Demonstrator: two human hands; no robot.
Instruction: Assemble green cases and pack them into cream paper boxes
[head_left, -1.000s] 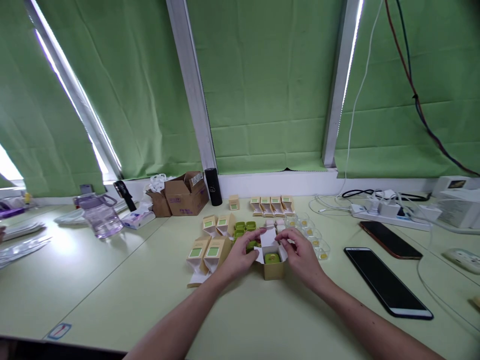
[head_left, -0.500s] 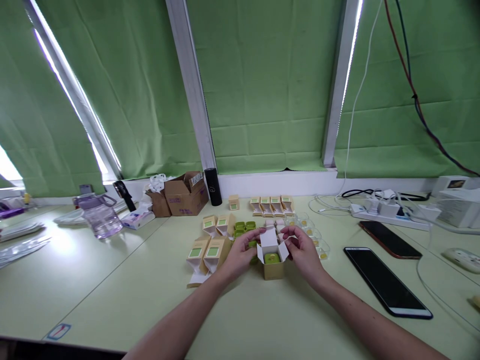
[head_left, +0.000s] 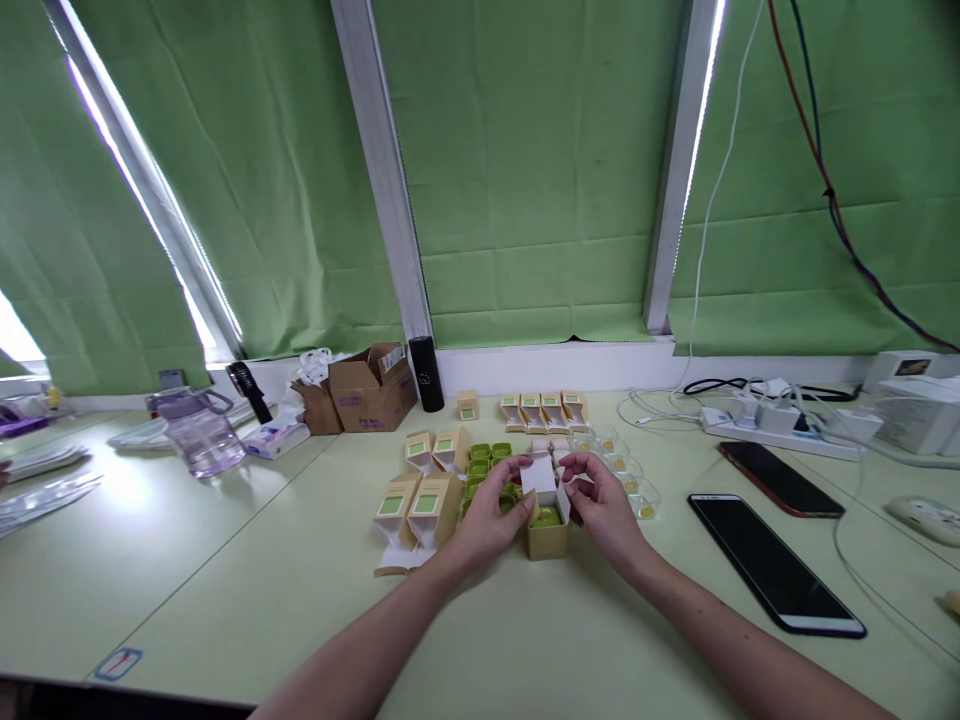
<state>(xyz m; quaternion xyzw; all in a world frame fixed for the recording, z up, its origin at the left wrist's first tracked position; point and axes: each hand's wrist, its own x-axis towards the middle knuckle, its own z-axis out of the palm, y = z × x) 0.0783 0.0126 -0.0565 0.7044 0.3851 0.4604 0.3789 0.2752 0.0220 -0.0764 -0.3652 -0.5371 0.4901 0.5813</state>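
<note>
A small tan carton (head_left: pixel 547 543) with a white inside stands upright in front of me, its lid flap (head_left: pixel 538 478) raised at the back. A green piece (head_left: pixel 547 516) sits inside it. My left hand (head_left: pixel 493 508) is closed at the carton's left side flap, thumb over the opening. At the right side flap, my right hand (head_left: pixel 604 503) has its fingertips pinched together on the edge. Green containers (head_left: pixel 480 468) stand in a group behind my left hand, partly hidden. Clear plastic cups (head_left: pixel 622 465) with yellow bits lie behind my right hand.
Open tan cartons (head_left: pixel 427 510) stand left of my left hand, and more cartons (head_left: pixel 551 410) line the back. Two phones (head_left: pixel 776 560) lie to the right, near a power strip (head_left: pixel 780 430) with cables. A brown box (head_left: pixel 373 390) and a water bottle (head_left: pixel 199 430) are at the left.
My left hand has shifted slightly right, and its thumb has pressed the left side flap inward. My right hand stays at the right flap with little movement.
</note>
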